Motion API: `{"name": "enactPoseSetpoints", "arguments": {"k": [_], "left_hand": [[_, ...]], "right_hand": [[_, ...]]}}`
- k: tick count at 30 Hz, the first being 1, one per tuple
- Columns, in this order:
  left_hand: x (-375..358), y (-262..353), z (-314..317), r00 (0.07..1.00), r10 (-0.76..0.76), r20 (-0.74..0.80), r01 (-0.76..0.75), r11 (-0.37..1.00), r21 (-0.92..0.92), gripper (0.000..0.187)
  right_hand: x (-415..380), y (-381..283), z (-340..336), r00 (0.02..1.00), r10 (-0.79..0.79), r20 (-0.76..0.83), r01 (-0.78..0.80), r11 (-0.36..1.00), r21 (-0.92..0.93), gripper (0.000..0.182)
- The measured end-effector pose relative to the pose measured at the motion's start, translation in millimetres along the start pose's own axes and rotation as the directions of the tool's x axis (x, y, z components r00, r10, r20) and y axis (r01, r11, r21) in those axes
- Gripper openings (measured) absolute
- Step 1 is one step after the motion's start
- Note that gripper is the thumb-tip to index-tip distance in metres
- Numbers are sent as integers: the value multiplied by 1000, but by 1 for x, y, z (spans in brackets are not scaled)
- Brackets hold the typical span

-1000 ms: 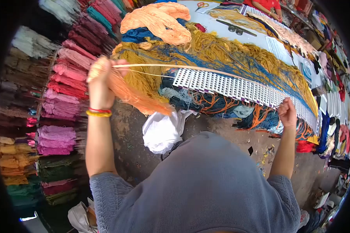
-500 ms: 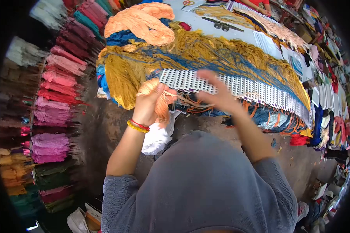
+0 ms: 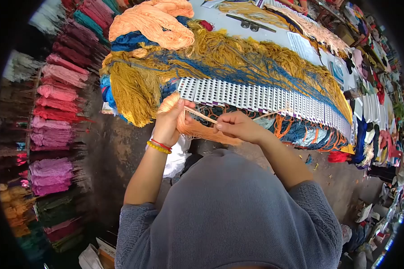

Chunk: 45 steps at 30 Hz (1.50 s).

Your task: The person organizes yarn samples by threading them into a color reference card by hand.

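My left hand is closed around a small peach skein of yarn, whose loose tail spreads below and to the right. My right hand pinches a few pale peach strands, which run taut between both hands. Just beyond the hands lies a long row of overlapping white cards with dark round holes along the table's near edge. Mustard yarn mixed with blue threads covers the area behind the cards. Dark blue and orange threads hang below them.
A larger peach hank rests on the table's far left, over blue yarn. Behind the mustard yarn are a black clip-like bar and a white sheet. Coloured hanks hang at the left. Another person's hands show at the top.
My right hand, blurred over the cards before, has come down and closed on the strands. The skein's tail now spreads rightward, and the strands are stretched between my hands.
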<state>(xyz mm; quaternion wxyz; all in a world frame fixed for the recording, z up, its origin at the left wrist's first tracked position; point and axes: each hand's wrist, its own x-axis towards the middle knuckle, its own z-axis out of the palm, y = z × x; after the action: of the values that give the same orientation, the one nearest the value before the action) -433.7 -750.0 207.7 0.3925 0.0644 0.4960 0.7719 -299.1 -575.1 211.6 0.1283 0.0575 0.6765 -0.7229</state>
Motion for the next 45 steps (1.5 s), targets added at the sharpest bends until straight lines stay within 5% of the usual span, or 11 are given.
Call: {"name": "enactPoseSetpoints", "arguments": {"k": [3,4,5,6,8,11,15,18,20,35,45], "left_hand": [[10,2,-8,979,-140,146,140,990,11,20],[14,0,-18,916,-223,333,243,970,-19,21],[19,-4,-32,812,-286,509,348,937,-28,21],[18,-5,-42,793,-303,528,381,924,-41,20],[8,4,-56,803,-299,516,436,885,-165,24],[8,17,-92,796,-140,589,443,798,-409,27],[23,30,-93,873,-212,440,334,917,-221,22],[45,32,-68,975,-113,190,118,993,-14,21],[58,35,-54,959,56,279,-40,997,-64,23],[91,65,-97,887,-10,462,7,1000,7,20],[98,71,-99,935,-57,351,56,998,13,13]], "right_hand": [[8,-7,-8,987,126,-104,-98,966,241,20],[28,-10,-14,921,-6,-389,-1,1000,-18,15],[26,-19,-33,893,-157,-422,402,701,589,9],[38,-19,-64,718,-229,-657,587,707,395,7],[34,-35,-126,629,-89,-772,745,353,566,16],[43,-56,-136,450,8,-893,737,562,376,16],[93,-65,-58,704,65,-707,264,901,345,16],[128,-53,3,883,57,-466,114,937,330,24],[143,-49,31,933,71,-352,93,898,429,27],[187,-31,72,785,-93,-612,300,922,245,14],[194,-25,74,725,-130,-677,289,949,127,6]]}}
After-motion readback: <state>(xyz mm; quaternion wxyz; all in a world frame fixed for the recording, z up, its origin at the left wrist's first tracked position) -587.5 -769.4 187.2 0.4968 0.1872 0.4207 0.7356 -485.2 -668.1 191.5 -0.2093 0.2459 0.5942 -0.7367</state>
